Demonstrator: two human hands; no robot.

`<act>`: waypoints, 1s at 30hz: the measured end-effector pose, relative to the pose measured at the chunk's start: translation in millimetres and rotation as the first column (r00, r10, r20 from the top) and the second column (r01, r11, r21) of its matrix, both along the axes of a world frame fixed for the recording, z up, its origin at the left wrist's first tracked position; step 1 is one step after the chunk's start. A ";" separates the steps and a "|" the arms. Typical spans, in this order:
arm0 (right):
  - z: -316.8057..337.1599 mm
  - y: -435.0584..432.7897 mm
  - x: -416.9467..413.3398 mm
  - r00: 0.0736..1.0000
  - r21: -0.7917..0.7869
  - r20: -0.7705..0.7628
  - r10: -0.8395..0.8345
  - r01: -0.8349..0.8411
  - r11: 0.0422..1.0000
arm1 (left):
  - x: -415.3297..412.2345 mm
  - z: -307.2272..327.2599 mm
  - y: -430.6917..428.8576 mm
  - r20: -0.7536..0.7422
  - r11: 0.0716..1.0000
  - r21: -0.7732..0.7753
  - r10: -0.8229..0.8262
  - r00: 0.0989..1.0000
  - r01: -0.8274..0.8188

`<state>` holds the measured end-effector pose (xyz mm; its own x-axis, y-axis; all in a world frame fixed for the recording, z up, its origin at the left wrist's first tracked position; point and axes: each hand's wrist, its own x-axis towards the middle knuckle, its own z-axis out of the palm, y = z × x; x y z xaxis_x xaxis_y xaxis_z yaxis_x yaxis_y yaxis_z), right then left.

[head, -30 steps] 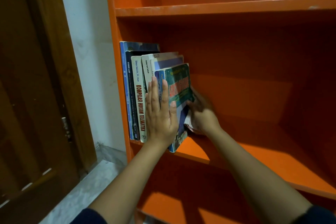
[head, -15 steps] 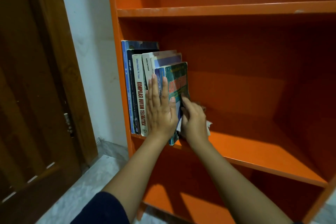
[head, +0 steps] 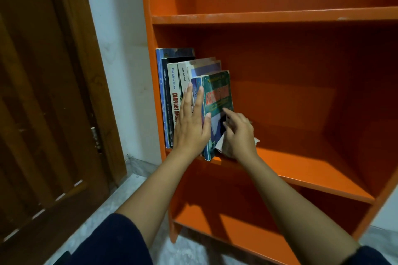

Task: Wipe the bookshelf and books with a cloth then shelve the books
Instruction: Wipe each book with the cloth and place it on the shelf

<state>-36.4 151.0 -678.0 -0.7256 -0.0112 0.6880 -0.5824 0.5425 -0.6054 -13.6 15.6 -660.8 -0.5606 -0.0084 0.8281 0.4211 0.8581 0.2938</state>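
Several books [head: 172, 84] stand upright at the left end of the middle shelf of an orange bookshelf [head: 318, 180]. The rightmost one is a green book [head: 218, 97] with red lettering on its cover. My left hand [head: 191, 122] lies flat with straight fingers against the book spines. My right hand [head: 238, 133] is beside the green book's cover, forefinger touching it, with a whitish cloth [head: 219, 146] bunched under the palm. The cloth peeks out on both sides of the hand.
A brown wooden door [head: 43, 103] stands to the left, past a strip of white wall [head: 120, 49]. The shelf above [head: 280, 17] and the lower shelf [head: 237, 232] hold nothing in view. Pale marble floor [head: 137, 187] lies below.
My right hand has come forward from deep beside the green book to its front lower part, bringing the cloth along. My left hand stayed flat on the spines.
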 end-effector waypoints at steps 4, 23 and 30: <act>19.5 7.8 1.4 0.999 -0.012 -0.018 -0.052 0.052 0.999 | 7.0 4.1 0.3 0.049 1.000 -0.011 0.003 0.999 -0.002; -16.1 -35.3 79.5 0.997 -0.182 0.009 0.082 -0.079 0.980 | 62.1 -11.2 -42.7 0.346 0.995 -0.006 -0.094 0.934 0.102; -133.7 -91.4 134.3 0.977 -0.128 0.107 0.183 -0.169 0.977 | 122.5 -125.4 -142.1 0.626 0.995 0.021 0.065 0.777 -0.100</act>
